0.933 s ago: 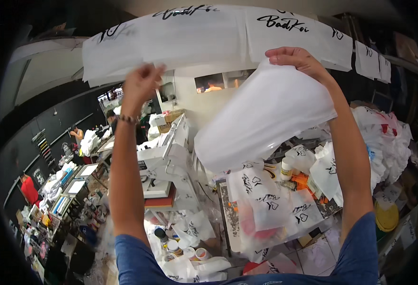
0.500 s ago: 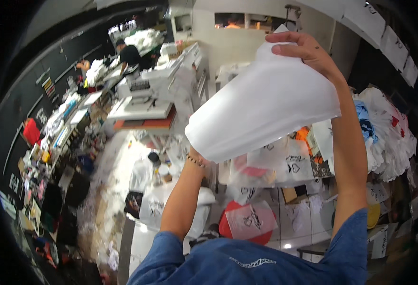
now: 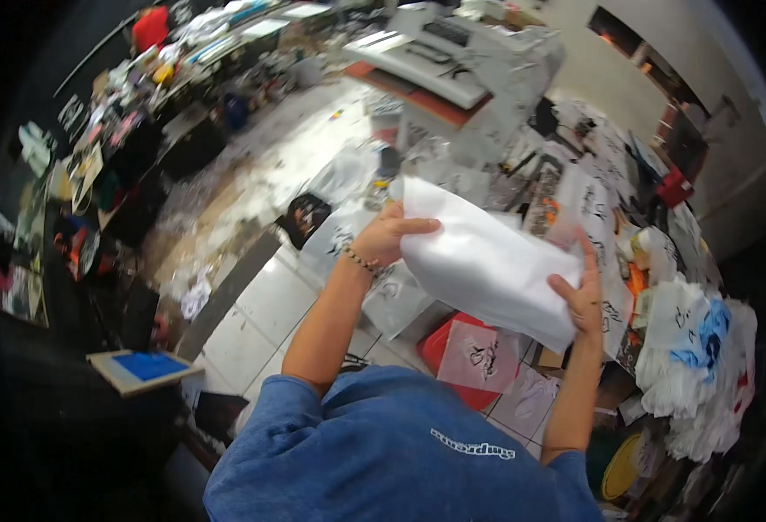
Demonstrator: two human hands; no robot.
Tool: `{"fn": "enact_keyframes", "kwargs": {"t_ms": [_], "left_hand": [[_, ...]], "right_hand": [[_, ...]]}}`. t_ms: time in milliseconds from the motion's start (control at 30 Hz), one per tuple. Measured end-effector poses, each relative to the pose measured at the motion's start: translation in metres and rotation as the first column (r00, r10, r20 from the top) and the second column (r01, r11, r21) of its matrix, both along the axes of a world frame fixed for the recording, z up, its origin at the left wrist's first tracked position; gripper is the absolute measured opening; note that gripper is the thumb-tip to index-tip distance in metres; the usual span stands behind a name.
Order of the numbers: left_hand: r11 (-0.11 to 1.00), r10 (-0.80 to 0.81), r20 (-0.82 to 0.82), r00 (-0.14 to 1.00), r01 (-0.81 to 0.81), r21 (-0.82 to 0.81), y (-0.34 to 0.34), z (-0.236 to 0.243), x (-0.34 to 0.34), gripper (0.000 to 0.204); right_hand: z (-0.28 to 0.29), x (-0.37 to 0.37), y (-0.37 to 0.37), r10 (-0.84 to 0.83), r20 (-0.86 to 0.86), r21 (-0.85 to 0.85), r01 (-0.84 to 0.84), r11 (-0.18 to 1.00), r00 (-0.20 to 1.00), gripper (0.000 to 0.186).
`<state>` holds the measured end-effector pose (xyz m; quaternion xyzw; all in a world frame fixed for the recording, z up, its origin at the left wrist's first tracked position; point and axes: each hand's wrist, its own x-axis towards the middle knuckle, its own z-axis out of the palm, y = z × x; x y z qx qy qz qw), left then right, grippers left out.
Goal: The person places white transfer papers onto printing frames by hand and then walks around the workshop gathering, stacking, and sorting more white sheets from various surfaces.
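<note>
A blank white sheet (image 3: 487,270), bowed and glossy, is stretched between my two hands in front of my chest. My left hand (image 3: 387,235) pinches its left end, thumb lying on top. At the opposite end my right hand (image 3: 581,296) grips the edge with the thumb on the near face and fingers behind. Whether the sheet is paper or film I cannot tell. Below it, a translucent sheet with a black print (image 3: 480,355) lies on a round red surface (image 3: 435,346).
Ahead stands a large pale machine with a flat bed (image 3: 418,65). White garments (image 3: 674,391) are heaped at the right, beside a cluttered worktable with printed sheets (image 3: 599,209). A blue-panelled frame (image 3: 150,365) sits at lower left. A person in red (image 3: 150,30) is far left.
My view has turned, and the scene appears rotated. The right hand has come down from high up, bringing the white sheet lower and nearer my chest. Both hands still hold it.
</note>
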<state>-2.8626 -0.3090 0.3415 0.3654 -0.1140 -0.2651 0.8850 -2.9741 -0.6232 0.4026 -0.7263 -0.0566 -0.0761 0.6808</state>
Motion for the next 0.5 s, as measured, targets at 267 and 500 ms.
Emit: {"fn": "enact_keyframes", "kwargs": {"t_ms": [267, 500], "left_hand": [[0.881, 0.284, 0.147, 0.947, -0.318, 0.35, 0.308, -0.046, -0.012, 0.032], [0.646, 0.26, 0.283, 0.923, -0.384, 0.66, 0.473, -0.041, -0.067, 0.035]], "right_hand": [[-0.16, 0.084, 0.273, 0.355, -0.234, 0.341, -0.266, 0.902, 0.905, 0.082], [-0.242, 0.143, 0.455, 0.833, -0.509, 0.844, -0.066, 0.532, 0.218, 0.052]]}}
